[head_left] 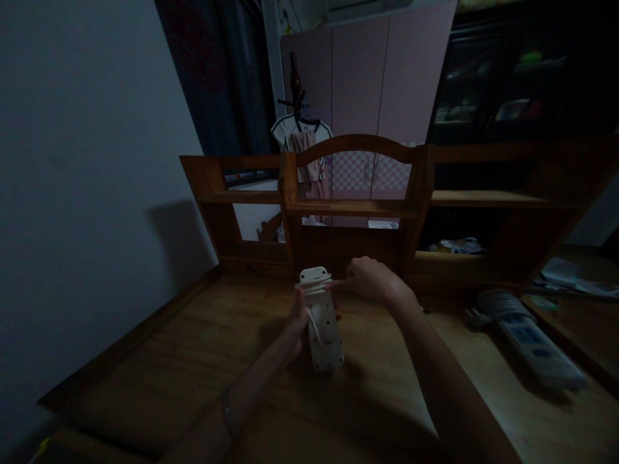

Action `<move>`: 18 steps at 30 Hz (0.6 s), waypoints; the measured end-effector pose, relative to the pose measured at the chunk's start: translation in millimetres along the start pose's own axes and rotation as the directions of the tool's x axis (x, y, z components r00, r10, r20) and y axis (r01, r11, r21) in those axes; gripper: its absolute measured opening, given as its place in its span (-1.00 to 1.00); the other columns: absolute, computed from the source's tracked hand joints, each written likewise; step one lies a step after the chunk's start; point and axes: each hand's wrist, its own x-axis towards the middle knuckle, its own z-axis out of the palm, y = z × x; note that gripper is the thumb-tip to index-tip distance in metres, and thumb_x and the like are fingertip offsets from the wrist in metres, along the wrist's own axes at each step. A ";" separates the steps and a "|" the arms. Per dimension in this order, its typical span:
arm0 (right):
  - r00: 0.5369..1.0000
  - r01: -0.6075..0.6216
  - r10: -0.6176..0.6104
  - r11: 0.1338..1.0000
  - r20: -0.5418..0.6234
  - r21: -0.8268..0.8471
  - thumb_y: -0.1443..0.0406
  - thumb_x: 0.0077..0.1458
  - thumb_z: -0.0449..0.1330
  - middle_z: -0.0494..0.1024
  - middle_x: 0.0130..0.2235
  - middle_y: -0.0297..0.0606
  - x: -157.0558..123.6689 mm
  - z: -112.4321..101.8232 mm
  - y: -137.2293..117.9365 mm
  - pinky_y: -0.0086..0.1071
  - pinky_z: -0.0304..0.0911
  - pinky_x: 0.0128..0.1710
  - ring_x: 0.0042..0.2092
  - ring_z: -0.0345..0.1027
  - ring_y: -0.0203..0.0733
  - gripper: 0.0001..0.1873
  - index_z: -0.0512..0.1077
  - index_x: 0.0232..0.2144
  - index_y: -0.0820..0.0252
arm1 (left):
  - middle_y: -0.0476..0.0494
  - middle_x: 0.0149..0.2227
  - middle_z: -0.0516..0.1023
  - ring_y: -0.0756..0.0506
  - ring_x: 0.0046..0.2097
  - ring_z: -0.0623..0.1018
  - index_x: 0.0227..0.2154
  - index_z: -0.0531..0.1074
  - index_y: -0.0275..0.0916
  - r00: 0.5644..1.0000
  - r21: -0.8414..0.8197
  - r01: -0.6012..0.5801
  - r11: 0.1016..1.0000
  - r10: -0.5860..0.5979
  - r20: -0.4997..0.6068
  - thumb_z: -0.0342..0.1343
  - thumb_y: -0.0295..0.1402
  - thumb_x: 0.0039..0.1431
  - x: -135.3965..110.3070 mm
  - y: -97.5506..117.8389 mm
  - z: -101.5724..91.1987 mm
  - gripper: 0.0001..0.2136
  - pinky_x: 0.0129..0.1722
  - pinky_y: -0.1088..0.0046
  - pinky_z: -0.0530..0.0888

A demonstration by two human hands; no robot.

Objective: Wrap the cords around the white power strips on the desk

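Note:
A white power strip (pixel 323 322) stands tilted above the wooden desk (pixel 203 361), with its white cord wound around its upper part. My left hand (pixel 296 325) grips the strip from its left side, fingers wrapped round it. My right hand (pixel 370 278) is closed in a pinch at the strip's top right, holding the white cord where it crosses the strip.
A second power strip (pixel 529 338) with its plug lies on the desk at the right. A wooden shelf unit (pixel 353 206) stands along the desk's back edge, papers on its right side. A grey wall (pixel 87 193) bounds the left. Pink cabinets stand behind.

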 end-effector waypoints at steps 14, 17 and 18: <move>0.993 -0.018 0.009 0.997 0.118 0.075 -0.32 -0.10 0.02 0.56 -0.41 0.01 12.9 7.6 34.1 -0.41 0.12 -0.51 -0.42 0.44 -0.11 -0.22 0.56 -0.47 0.28 | -0.40 -0.10 0.54 -0.27 -0.10 0.56 -0.06 0.44 -0.42 0.923 -0.063 0.178 0.982 -0.145 0.357 0.05 0.02 0.13 0.6 12.4 -10.7 -0.45 -0.03 0.22 0.43; 0.992 0.000 -0.013 0.995 0.127 0.102 -0.35 -0.14 0.02 0.54 -0.46 -0.04 12.8 7.0 34.7 -0.42 0.06 -0.55 -0.46 0.41 -0.15 -0.20 0.54 -0.51 0.27 | -0.36 -0.16 0.58 -0.25 -0.22 0.59 -0.09 0.46 -0.37 0.964 -0.054 0.117 0.992 -0.100 0.248 0.08 0.00 0.12 1.6 8.7 -12.6 -0.49 -0.15 0.24 0.48; 0.991 0.004 -0.019 0.993 0.129 0.116 -0.36 -0.16 0.02 0.53 -0.48 -0.05 12.6 6.6 34.1 -0.43 0.04 -0.56 -0.47 0.40 -0.16 -0.20 0.53 -0.52 0.27 | -0.35 -0.18 0.58 -0.24 -0.26 0.60 -0.09 0.46 -0.36 0.972 -0.054 0.100 0.993 -0.086 0.220 0.08 0.01 0.12 2.2 7.4 -13.0 -0.49 -0.21 0.25 0.50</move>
